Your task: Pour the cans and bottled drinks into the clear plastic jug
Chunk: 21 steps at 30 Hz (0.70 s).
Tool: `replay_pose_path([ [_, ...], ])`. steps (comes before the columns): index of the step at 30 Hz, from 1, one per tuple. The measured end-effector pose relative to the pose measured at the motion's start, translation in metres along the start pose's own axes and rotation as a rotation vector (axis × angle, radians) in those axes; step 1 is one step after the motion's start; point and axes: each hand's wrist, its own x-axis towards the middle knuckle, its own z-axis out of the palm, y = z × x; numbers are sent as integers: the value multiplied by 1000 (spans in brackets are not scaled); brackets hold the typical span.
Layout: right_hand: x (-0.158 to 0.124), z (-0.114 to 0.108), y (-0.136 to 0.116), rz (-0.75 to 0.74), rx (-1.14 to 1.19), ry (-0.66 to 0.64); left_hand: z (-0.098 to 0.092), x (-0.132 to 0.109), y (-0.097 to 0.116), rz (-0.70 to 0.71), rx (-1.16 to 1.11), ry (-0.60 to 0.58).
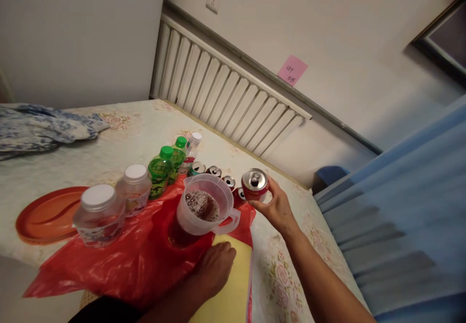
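Observation:
My right hand (278, 206) grips an opened red soda can (255, 187), its lid and mouth facing up toward me. Just left of the can stands a clear plastic measuring jug (189, 216) with a handle, holding dark, foamy brown liquid. My left hand (218, 267) rests with curled fingers on a yellow sheet (229, 284) in front of the jug; nothing shows in it. Behind the jug several other cans stand in a row, among them an opened can (228, 182). A red plastic bag (120, 269) lies spread under the jug.
Two white-lidded clear jars (98, 216) stand left of the jug, beside an orange lid-like disc (47, 221). Two green-capped bottles (160, 170) and a white-capped bottle (192, 145) stand behind. A patterned cloth (47, 128) lies far left. A radiator (225, 90) and blue curtain (393, 206) border the table.

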Motion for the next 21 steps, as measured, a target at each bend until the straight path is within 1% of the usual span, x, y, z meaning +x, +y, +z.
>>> replay_pose_path([
  [2, -11, 2, 18, 216, 181, 43, 2, 1, -1, -3, 12, -1],
  [4, -26, 8, 40, 397, 345, 106, 4, 2, -2, 3, 20, 4],
  [6, -43, 20, 62, 530, 431, 212, 5, 3, -2, 12, 22, 5],
  [9, -67, 45, 90, 673, 452, 336, 4, 3, -3, 10, 24, -12],
  [11, -79, 62, 104, 732, 448, 372, 3, 2, -2, 7, 27, -11],
  [14, -90, 84, 116, 775, 443, 389, 3, 2, -2, 9, 28, 1],
  [18, -94, 107, 123, 794, 439, 391, 4, 3, -1, -2, 52, -3],
  [21, -96, 118, 124, 786, 482, 391, 6, 4, -1, 3, 82, -3],
])
